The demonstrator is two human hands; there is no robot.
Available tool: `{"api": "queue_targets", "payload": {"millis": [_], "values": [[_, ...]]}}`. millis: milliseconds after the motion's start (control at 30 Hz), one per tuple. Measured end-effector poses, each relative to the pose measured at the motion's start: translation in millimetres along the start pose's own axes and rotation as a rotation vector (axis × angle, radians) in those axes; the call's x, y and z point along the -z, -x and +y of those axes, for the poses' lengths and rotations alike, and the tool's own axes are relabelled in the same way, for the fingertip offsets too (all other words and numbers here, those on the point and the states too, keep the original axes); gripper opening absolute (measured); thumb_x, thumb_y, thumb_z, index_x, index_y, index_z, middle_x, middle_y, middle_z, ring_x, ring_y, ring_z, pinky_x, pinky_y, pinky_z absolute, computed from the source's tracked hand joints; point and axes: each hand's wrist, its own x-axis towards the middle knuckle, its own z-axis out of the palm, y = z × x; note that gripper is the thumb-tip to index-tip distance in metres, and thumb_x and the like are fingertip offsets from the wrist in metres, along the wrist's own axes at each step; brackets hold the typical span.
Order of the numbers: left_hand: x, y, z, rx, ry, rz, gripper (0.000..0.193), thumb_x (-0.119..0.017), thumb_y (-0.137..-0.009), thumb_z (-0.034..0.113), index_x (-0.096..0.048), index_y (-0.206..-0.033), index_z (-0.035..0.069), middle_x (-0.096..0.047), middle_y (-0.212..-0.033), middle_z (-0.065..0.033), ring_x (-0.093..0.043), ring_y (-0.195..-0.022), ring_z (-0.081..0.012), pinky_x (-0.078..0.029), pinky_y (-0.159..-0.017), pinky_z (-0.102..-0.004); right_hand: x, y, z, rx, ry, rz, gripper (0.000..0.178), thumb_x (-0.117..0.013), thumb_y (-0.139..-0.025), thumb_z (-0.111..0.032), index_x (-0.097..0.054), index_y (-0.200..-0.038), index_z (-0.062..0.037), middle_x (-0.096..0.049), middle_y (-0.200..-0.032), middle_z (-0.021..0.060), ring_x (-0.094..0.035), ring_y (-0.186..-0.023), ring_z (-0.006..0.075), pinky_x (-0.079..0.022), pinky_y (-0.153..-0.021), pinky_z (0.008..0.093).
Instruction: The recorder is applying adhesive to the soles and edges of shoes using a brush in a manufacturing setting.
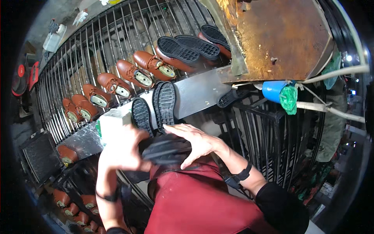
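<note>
A black ridged shape, probably a shoe sole, is blurred by motion in front of my red apron. My left hand, smeared as well, grips its left side. On the other side, my right hand has its thumb and fingers wide apart around the shape. Its fingertips reach the lower end of a larger black sole, which lies tread up on the metal ledge. Beside that lies a second black sole. A white block-like thing stands just beyond my left hand.
Several brown shoes line a rack of metal bars; those farther right show black soles. A rusty brown panel juts in at upper right above a blue cup. More brown shoes sit at lower left.
</note>
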Motion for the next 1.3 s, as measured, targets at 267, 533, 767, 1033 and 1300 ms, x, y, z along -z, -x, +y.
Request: {"api": "queue_targets", "payload": {"millis": [267,533,767,1033,1300], "values": [[-167.3,-206.8,-56.3,0.368,0.407,0.784,0.087,-0.085,-0.08,0.038,-0.05,-0.148,-0.003,-0.056,-0.145,-0.0277,-0.053,-0.137,-0.0401,-0.039,-0.118,-0.0467,-46.1,37.9,202.1,-0.576,-1.171,0.884,0.049,-0.07,-0.068,-0.012,-0.07,-0.115,0.0005,-0.073,-0.108,0.0124,-0.069,-0.097,0.0241,-0.058,-0.088,0.0409],[-260.9,-147.7,-116.6,0.819,0.209,0.632,0.058,-0.087,-0.083,0.033,-0.06,-0.117,-0.005,-0.059,-0.123,-0.0247,-0.058,-0.118,-0.0442,-0.052,-0.097,-0.0517,-36.0,-41.9,188.2,-0.979,0.2,1.142,0.091,-0.081,-0.083,-0.062,-0.058,-0.131,0.0119,-0.055,-0.127,0.0275,-0.054,-0.123,0.0463,-0.043,-0.108,0.0555],[-249.3,-131.2,-109.3,0.529,0.313,0.807,0.03,-0.08,-0.092,0.023,-0.061,-0.102,0.002,-0.07,-0.086,-0.0233,-0.071,-0.08,-0.0461,-0.056,-0.074,-0.0551,-47.1,-71.1,150.2,-1.205,0.141,1.121,0.11,-0.102,-0.061,-0.028,-0.04,-0.142,0.0127,-0.043,-0.138,0.029,-0.058,-0.121,0.045,-0.051,-0.103,0.0525],[-121.9,-158.4,-129.4,0.341,0.775,1.505,0.036,-0.075,-0.095,0.01,-0.065,-0.124,-0.01,-0.07,-0.088,-0.0102,-0.063,-0.086,-0.0108,-0.052,-0.077,-0.0307,-2.6,-57.6,73.3,-0.141,0.499,0.906,0.067,-0.094,-0.063,-0.014,-0.065,-0.123,-0.0016,-0.059,-0.124,0.0185,-0.061,-0.118,0.0387,-0.05,-0.102,0.0486],[-62.6,-240.2,-283.1,1.005,0.724,1.33,0.053,-0.087,-0.082,0.026,-0.064,-0.11,-0.013,-0.069,-0.095,-0.0146,-0.063,-0.089,-0.0206,-0.052,-0.082,-0.0375,76.1,-282.2,128.4,0.011,0.732,0.518,0.061,-0.09,-0.069,-0.022,-0.07,-0.121,0.0017,-0.063,-0.133,0.0184,-0.058,-0.127,0.0372,-0.047,-0.108,0.0478]]}}
